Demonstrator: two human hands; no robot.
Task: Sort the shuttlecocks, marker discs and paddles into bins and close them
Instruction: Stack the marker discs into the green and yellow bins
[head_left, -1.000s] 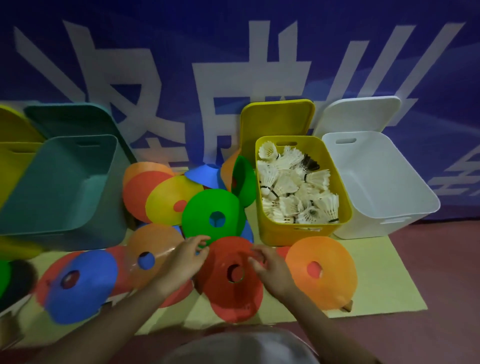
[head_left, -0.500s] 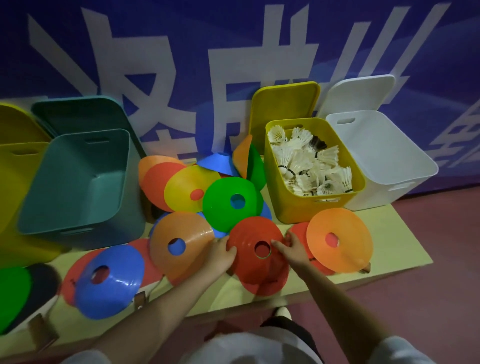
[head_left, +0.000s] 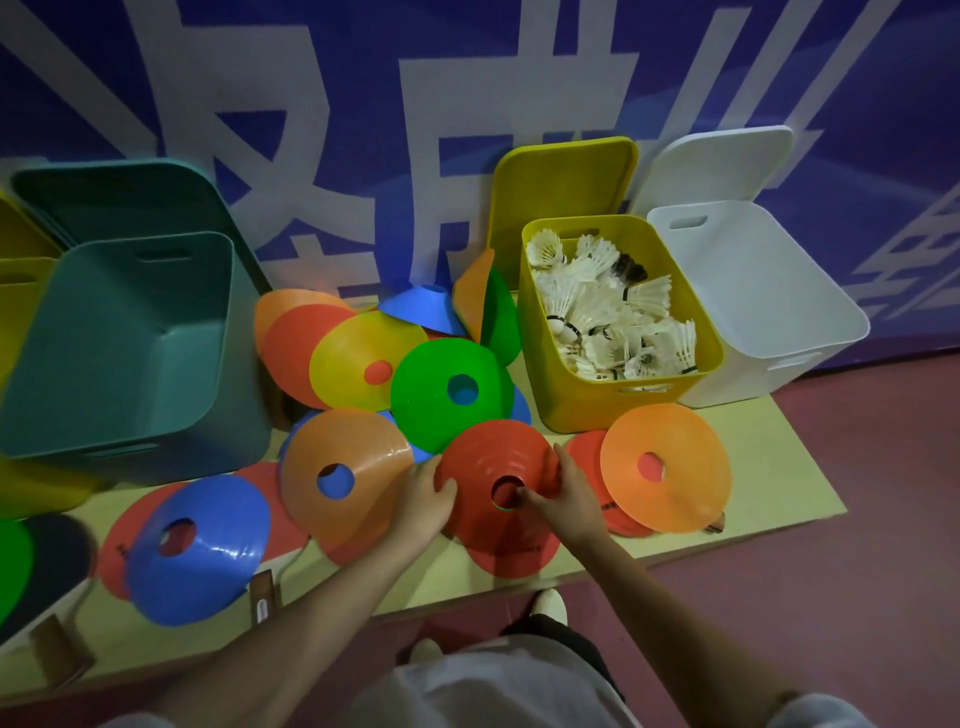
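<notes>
A red marker disc (head_left: 491, 460) sits in the middle of the pale yellow table (head_left: 763, 467). My left hand (head_left: 423, 501) grips its left rim. My right hand (head_left: 563, 499) holds its right side, with a finger hooked into the centre hole. Around it lie several discs: orange (head_left: 670, 467), another orange (head_left: 337, 475), green (head_left: 449, 392), yellow (head_left: 358, 361), blue (head_left: 195, 548). The yellow bin (head_left: 566, 395) is full of white shuttlecocks (head_left: 608, 306). A paddle handle (head_left: 262, 597) pokes out from under the discs.
An empty teal bin (head_left: 130, 332) stands at the left, its lid behind it. An empty white bin (head_left: 753, 301) stands at the right, lid leaning on the blue banner wall. Another yellow bin (head_left: 21, 291) shows at the far left. Red floor lies below the table edge.
Both hands have closed in on the red disc; my right finger now hooks its centre hole. The camera has shifted, so the scene sits lower and nearer.
</notes>
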